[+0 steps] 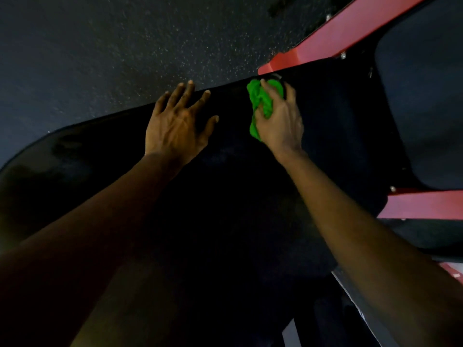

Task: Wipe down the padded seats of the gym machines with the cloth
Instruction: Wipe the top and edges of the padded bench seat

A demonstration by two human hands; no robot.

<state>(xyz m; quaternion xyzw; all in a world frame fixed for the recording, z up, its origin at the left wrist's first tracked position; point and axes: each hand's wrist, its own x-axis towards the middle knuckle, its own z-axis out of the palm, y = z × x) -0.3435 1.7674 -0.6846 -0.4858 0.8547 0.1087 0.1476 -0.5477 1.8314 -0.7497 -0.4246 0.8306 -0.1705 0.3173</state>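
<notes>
The right hand is gripping the bunched green cloth against the black padded seat, right at its far edge beside the red frame. The left hand is lying flat, fingers spread, bracing. The unwiped pad is stretching leftward and toward the person.

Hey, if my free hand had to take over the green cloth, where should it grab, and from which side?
Probably pinch the exposed bunched folds of the green cloth from the left and above. The right hand is curled over its right side and the black pad lies beneath, so only that side is open. The left hand rests flat on the pad nearby.
</notes>
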